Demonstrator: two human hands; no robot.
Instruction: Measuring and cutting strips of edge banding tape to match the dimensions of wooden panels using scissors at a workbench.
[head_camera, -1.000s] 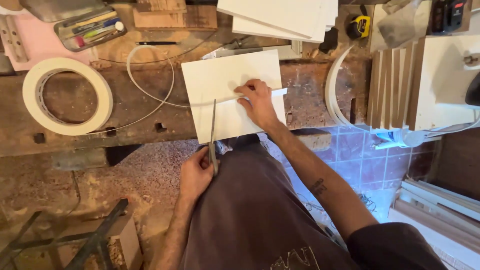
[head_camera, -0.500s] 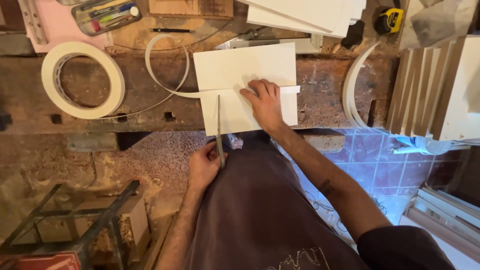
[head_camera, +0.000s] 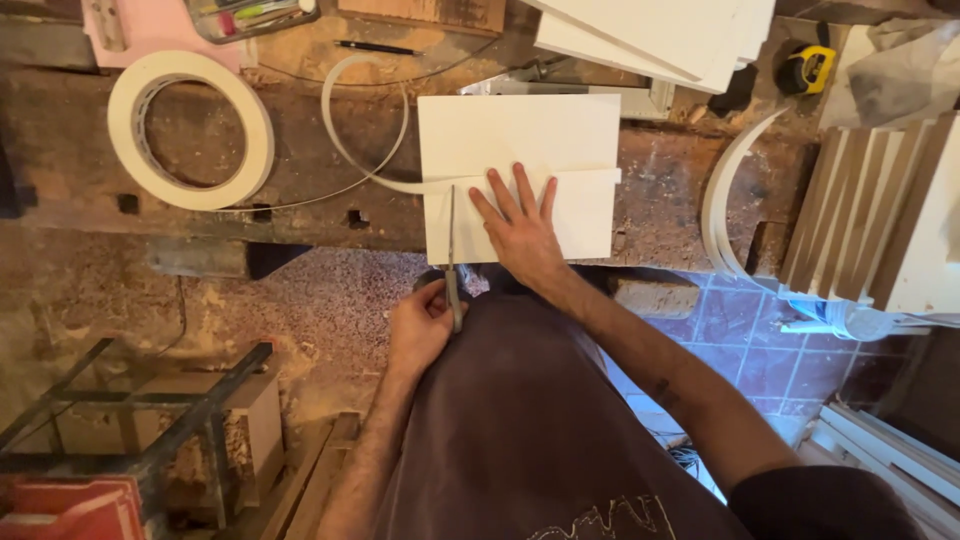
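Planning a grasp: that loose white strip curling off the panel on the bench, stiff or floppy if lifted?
Probably floppy but springy: the white strip holds a smooth loop on the workbench with no kink. It looks thin and narrow, so likely light. Its end lies across the white panel by the right hand, so a lift would likely make it sag.

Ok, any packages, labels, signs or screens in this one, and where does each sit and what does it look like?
No signs or screens show.
Clear plastic case: top edge of the workbench, left of centre; long, shallow, holding coloured pens.
Tape measure: top right on the bench; small, yellow and black, with a label too small to make out.
Roll of white edging tape: left on the bench; big flat ring.
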